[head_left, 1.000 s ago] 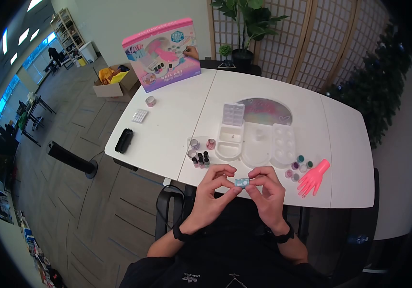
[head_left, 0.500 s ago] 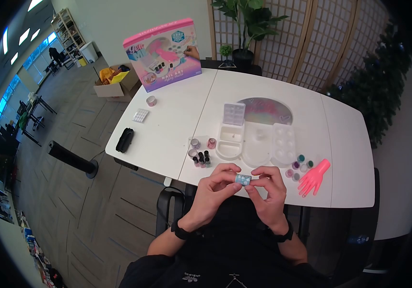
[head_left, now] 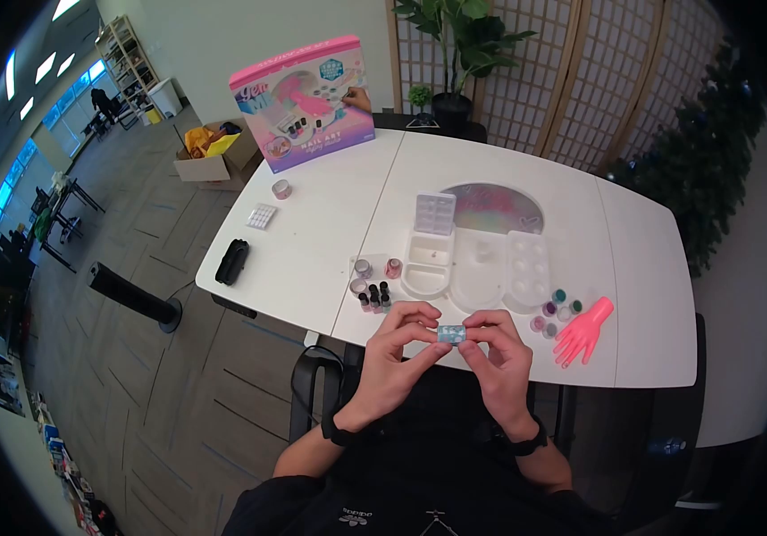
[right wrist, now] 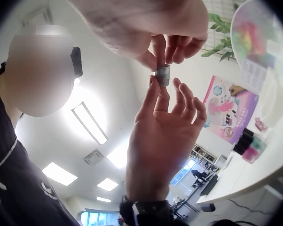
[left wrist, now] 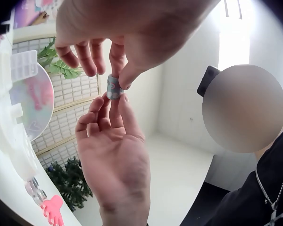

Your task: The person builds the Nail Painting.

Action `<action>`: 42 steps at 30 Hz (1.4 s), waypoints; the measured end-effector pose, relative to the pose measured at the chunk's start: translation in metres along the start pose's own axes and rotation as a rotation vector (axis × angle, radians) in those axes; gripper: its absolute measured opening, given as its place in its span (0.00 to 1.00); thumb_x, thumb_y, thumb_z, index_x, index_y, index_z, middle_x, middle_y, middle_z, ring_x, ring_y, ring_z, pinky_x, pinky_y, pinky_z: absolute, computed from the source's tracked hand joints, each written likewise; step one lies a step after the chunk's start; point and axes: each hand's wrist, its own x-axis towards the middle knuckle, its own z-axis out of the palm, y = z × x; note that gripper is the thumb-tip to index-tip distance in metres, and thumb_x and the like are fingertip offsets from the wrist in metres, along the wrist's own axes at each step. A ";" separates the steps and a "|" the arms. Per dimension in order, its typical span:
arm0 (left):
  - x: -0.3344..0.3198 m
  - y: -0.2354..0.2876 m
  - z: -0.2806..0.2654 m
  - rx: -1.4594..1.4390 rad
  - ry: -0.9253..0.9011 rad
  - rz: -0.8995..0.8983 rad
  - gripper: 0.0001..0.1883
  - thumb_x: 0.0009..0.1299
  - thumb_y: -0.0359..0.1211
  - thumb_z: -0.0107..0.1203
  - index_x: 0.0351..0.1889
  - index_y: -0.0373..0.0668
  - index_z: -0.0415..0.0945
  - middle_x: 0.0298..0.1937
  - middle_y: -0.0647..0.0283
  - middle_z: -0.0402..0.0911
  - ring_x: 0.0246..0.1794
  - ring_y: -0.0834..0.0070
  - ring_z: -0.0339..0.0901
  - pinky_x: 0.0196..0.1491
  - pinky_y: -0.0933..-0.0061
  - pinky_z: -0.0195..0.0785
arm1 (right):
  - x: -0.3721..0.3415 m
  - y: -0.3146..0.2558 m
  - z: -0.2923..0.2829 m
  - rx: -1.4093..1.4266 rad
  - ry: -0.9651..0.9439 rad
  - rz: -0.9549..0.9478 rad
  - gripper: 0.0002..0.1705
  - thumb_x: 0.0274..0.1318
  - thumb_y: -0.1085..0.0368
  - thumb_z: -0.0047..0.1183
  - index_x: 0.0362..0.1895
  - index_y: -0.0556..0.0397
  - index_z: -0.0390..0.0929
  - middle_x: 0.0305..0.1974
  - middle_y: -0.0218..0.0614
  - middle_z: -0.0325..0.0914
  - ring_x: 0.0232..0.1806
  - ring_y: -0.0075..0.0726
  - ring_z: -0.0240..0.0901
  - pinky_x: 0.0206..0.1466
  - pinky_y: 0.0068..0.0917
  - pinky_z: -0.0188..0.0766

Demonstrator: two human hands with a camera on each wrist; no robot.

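A big white table [head_left: 312, 259] fills the middle of the room. A pink and purple box [head_left: 307, 103] stands up near its far left corner. A black case [head_left: 231, 262] lies near the table's left edge. Past the far side, a leafy green plant [head_left: 459, 45] sits in a black pot [head_left: 451, 107], with a tiny plant [head_left: 420, 94] just beside it. Behind them is a wooden screen [head_left: 535, 85], and a dark green tree [head_left: 709, 161] is off to the right. On the gray floor [head_left: 187, 402] are a brown box [head_left: 206, 170] with yellow stuff inside and a black post [head_left: 129, 293].
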 end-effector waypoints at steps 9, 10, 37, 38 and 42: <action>-0.001 0.006 0.002 0.132 0.023 0.044 0.08 0.73 0.25 0.71 0.48 0.38 0.89 0.63 0.61 0.77 0.62 0.70 0.79 0.66 0.68 0.73 | -0.002 0.003 0.000 -0.157 0.047 -0.154 0.06 0.65 0.72 0.70 0.44 0.59 0.88 0.55 0.39 0.79 0.49 0.33 0.81 0.57 0.30 0.76; -0.002 0.008 0.003 0.117 0.035 0.033 0.08 0.73 0.25 0.71 0.49 0.38 0.89 0.63 0.61 0.77 0.62 0.70 0.79 0.66 0.69 0.73 | -0.001 0.004 -0.001 -0.174 0.057 -0.179 0.06 0.65 0.72 0.70 0.44 0.58 0.88 0.55 0.40 0.79 0.48 0.33 0.81 0.56 0.30 0.77; 0.005 -0.003 0.000 0.171 0.035 0.087 0.04 0.71 0.26 0.72 0.40 0.38 0.89 0.60 0.61 0.80 0.58 0.70 0.80 0.61 0.66 0.75 | 0.012 0.011 -0.011 -0.190 -0.099 -0.087 0.09 0.72 0.65 0.66 0.40 0.58 0.84 0.52 0.39 0.81 0.52 0.38 0.81 0.59 0.34 0.76; 0.005 -0.003 0.000 0.189 0.040 0.100 0.04 0.70 0.26 0.73 0.39 0.38 0.89 0.59 0.60 0.80 0.57 0.70 0.81 0.60 0.66 0.75 | 0.012 0.009 -0.011 -0.169 -0.103 -0.061 0.09 0.72 0.65 0.65 0.39 0.58 0.84 0.52 0.39 0.81 0.53 0.37 0.81 0.60 0.34 0.75; 0.006 0.001 -0.001 0.343 0.064 0.225 0.06 0.67 0.27 0.76 0.38 0.39 0.89 0.57 0.59 0.81 0.55 0.66 0.82 0.58 0.64 0.77 | 0.015 0.011 -0.012 -0.054 -0.129 0.045 0.07 0.72 0.68 0.62 0.39 0.59 0.83 0.53 0.38 0.81 0.54 0.36 0.80 0.60 0.33 0.75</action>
